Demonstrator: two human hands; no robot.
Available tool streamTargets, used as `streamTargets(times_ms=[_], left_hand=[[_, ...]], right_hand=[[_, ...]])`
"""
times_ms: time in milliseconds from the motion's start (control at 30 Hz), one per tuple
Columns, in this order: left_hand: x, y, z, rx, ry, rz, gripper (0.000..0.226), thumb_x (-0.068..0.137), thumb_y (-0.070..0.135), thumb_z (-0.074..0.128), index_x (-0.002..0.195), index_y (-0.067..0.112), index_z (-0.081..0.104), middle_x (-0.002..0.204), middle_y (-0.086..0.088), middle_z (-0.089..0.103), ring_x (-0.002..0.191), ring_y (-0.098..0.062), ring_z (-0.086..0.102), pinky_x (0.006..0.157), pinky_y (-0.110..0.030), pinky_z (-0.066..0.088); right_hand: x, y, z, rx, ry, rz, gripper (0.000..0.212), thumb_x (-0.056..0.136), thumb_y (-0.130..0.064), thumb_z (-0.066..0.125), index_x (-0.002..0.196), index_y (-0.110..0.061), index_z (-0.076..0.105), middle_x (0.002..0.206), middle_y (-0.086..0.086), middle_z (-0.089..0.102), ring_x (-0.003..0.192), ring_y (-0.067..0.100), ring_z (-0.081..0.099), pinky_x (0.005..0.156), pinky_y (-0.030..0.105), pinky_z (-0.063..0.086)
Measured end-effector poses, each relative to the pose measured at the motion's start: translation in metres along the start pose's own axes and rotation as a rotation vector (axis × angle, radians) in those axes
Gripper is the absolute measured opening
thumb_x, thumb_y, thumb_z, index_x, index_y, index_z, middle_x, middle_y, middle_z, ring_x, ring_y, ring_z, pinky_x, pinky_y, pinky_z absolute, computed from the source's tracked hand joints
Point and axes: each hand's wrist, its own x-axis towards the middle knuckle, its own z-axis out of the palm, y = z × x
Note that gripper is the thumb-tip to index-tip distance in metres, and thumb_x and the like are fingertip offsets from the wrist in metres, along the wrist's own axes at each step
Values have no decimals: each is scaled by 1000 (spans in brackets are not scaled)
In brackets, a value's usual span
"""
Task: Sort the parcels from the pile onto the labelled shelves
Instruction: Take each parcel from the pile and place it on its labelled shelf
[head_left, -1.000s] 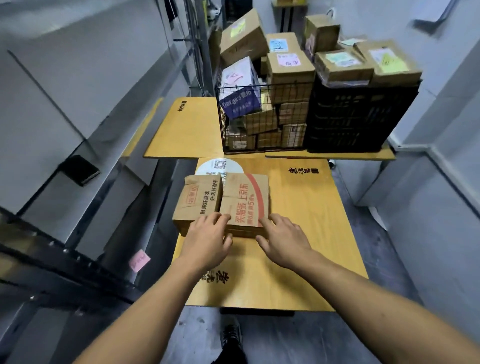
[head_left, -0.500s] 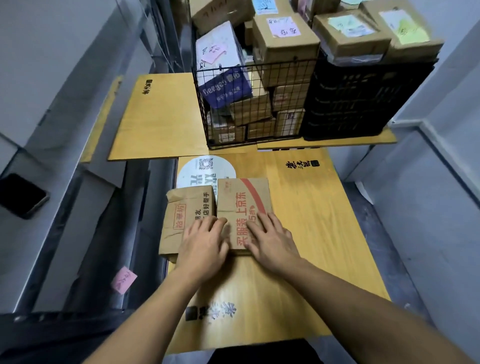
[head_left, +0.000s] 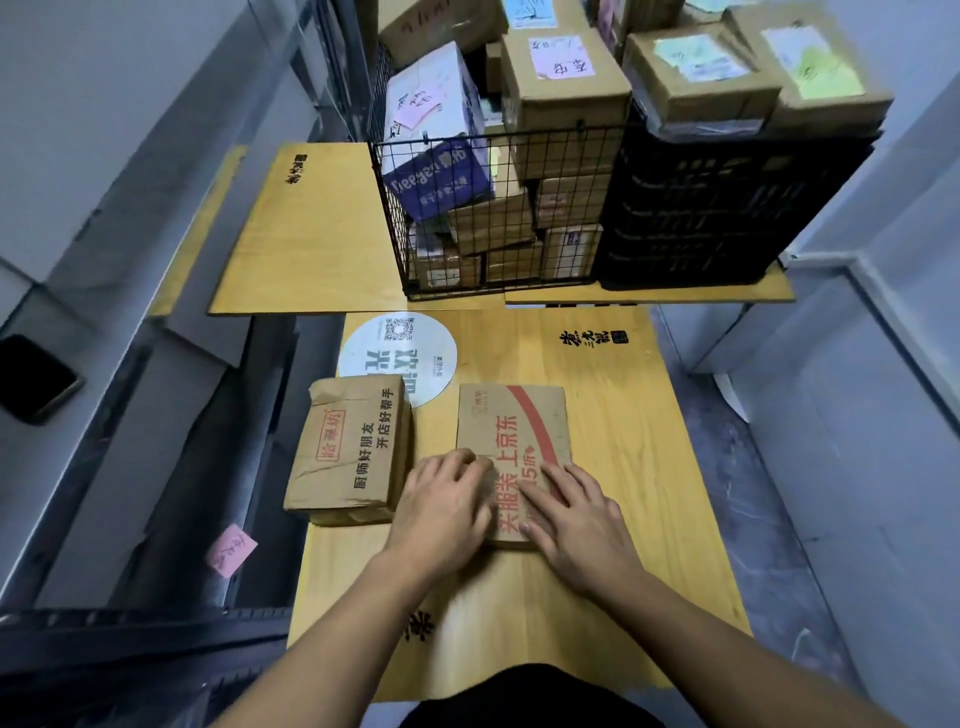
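Two brown cardboard parcels lie on the near wooden table (head_left: 613, 597). The thick left parcel (head_left: 348, 457) sits at the table's left edge. The flat right parcel (head_left: 511, 431), with a red stripe and red lettering, lies a small gap away. Both hands are on the flat parcel's near end. My left hand (head_left: 441, 504) covers its near left corner with fingers curled over the edge. My right hand (head_left: 571, 514) presses flat on top with fingers spread. The pile of parcels (head_left: 566, 93) fills a wire basket (head_left: 493, 208) and a black crate (head_left: 701, 208) at the back.
A grey metal shelf (head_left: 119, 374) runs along the left, with a pink label (head_left: 231, 550) on its rail and a black phone (head_left: 36, 379) on it. A second wooden board (head_left: 306, 234) lies behind the table. A grey wall stands to the right.
The two parcels were touching side by side; the flat one now sits apart, to the right. My left hand has moved off the thick parcel onto the flat one. The camera has tilted down and closer.
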Motion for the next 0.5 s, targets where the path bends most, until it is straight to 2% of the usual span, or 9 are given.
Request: streamTargets(times_ms=[100,200,300,433,500], left_hand=[[-1,7,17,-60,-80,-140,50,91,46,49,138,33,38,149,1,33,132,-24,35,108,-39,32],[-2,9,27,-174,-140,-301,59,93,48,51,146,36,28,158,-3,16,140,-27,24,112,-43,30],[-4,8,32,-346,-146,-373,63,94,45,53,149,37,24,152,-3,33,135,-25,32,112,-39,29],[-7,11,34,-445,-15,-344,61,92,41,58,147,35,33,144,2,41,129,-19,40,110,-33,32],[-5,19,30,-519,74,-313,57,92,41,60,144,35,38,141,5,41,126,-11,44,105,-24,34]], right_hand=[[2,8,-4,125,48,39,55,99,-58,44,151,-44,34,165,-6,12,149,19,8,118,44,26],[7,15,-3,402,105,172,55,97,-48,56,149,-38,41,161,3,19,147,25,16,118,42,29],[10,19,-1,632,45,181,59,98,-40,61,151,-36,38,139,1,41,135,20,42,108,29,40],[13,20,-5,736,68,195,56,97,-42,60,149,-36,40,131,-1,46,120,14,50,93,22,46],[14,24,-9,819,99,223,51,98,-42,59,146,-39,43,129,-1,48,110,11,53,80,17,48]])
